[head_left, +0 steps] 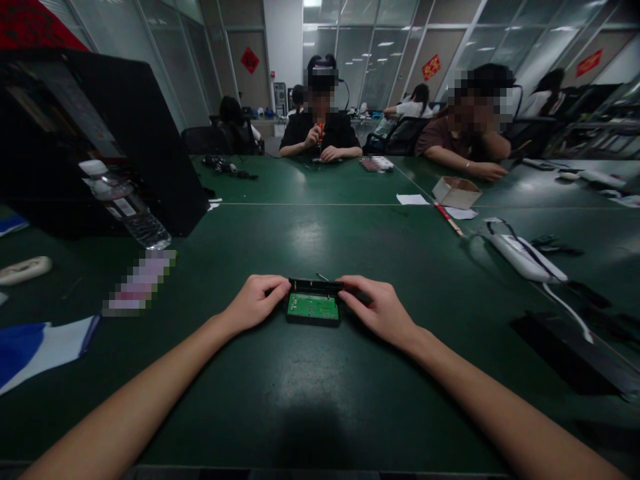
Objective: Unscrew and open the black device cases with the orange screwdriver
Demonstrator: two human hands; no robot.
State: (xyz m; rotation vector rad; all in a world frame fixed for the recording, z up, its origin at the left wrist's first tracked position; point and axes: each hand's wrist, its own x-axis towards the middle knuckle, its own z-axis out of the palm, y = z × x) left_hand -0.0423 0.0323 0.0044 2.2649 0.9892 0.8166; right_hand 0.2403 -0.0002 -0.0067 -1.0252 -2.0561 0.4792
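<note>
A small black plastic case (314,322) lies on the green table in front of me, with a green circuit board (313,306) inside it. Along its far side a black cover panel (315,287) stands tilted up, showing small pale posts. My left hand (257,300) pinches the panel's left end between thumb and fingers. At the opposite end, my right hand (377,308) grips the panel the same way. Just behind the panel, the tip of a thin metal rod (321,277) shows; the rest of it is hidden.
On the left stand a plastic bottle (131,212) and a black cabinet (125,120). A white power strip (525,257), a black box (570,350) and cables lie to the right. Farther back sits a small carton (456,193). Across the table, one person (321,133) holds a screwdriver.
</note>
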